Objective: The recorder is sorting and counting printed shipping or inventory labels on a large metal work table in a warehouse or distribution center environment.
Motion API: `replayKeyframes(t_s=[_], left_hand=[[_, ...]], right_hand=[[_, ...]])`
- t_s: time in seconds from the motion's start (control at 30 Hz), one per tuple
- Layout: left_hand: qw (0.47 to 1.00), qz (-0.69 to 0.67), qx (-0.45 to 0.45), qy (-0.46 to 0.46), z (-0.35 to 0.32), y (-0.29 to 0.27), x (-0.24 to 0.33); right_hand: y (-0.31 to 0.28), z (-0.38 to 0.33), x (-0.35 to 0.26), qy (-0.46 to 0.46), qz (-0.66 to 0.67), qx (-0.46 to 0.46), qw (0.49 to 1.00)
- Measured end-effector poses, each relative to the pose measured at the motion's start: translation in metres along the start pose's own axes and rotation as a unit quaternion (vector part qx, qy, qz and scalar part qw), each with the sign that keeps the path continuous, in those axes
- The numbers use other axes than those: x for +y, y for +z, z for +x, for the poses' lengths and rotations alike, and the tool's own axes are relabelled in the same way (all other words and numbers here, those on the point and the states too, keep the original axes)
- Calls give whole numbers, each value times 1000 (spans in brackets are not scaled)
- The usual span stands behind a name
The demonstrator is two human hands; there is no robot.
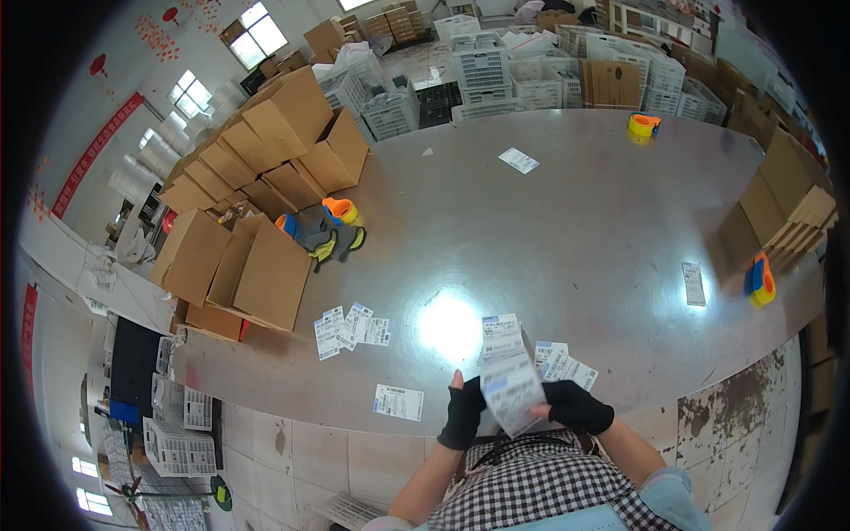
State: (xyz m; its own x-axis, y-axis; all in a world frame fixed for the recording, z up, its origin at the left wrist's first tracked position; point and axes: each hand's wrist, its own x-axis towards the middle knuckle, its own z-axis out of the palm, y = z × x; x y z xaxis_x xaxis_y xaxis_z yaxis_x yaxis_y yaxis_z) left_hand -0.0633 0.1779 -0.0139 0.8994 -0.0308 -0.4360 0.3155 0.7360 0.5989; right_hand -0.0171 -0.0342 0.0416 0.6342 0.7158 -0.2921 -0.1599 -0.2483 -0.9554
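Observation:
My right hand [575,406], in a black fingerless glove, pinches the lower right edge of a lifted printed paper label [512,394]. The sheet is tilted and slightly blurred. My left hand [462,413], gloved alike, is at the sheet's left edge with its thumb raised; its other fingers are hidden, so its grip cannot be made out. Directly beyond is another printed label [502,333], partly covered by the lifted one. Several loose labels [567,367] lie beside my right hand. A single label [398,402] rests near the table edge, left of my left hand.
The metal table [567,230] bears cardboard boxes [261,270] at left, flattened cartons [788,195] at right and fanned labels [350,329]. Tape dispensers [342,211] [760,280] [643,126] and grey-yellow gloves [335,242] are on it. Plastic crates [482,66] stand beyond.

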Motion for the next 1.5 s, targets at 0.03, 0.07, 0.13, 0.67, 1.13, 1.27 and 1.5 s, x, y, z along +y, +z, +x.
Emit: replayKeyframes(t_s=[0.03,0.07,0.13,0.67,1.13,1.27,1.5], left_hand=[[1000,1,1,0,1,0,3],[998,-47,-32,-33,5,6,8],[998,-44,-22,-44,3,28,21],[994,-10,-63,-87,16,19,-7],[991,71,-106,36,8,31,-7],[975,213,-59,24,6,30,-1],[995,-49,-80,-27,15,7,-12]], right_hand=[[-1,-1,11,0,1,0,1000],[-4,-4,27,-59,-72,-37,995],[-4,-4,29,-118,-154,-77,978],[-1,-6,12,-323,-322,213,864],[6,14,29,-48,31,206,977],[11,8,15,-36,31,250,967],[1,8,39,-20,-160,146,976]])
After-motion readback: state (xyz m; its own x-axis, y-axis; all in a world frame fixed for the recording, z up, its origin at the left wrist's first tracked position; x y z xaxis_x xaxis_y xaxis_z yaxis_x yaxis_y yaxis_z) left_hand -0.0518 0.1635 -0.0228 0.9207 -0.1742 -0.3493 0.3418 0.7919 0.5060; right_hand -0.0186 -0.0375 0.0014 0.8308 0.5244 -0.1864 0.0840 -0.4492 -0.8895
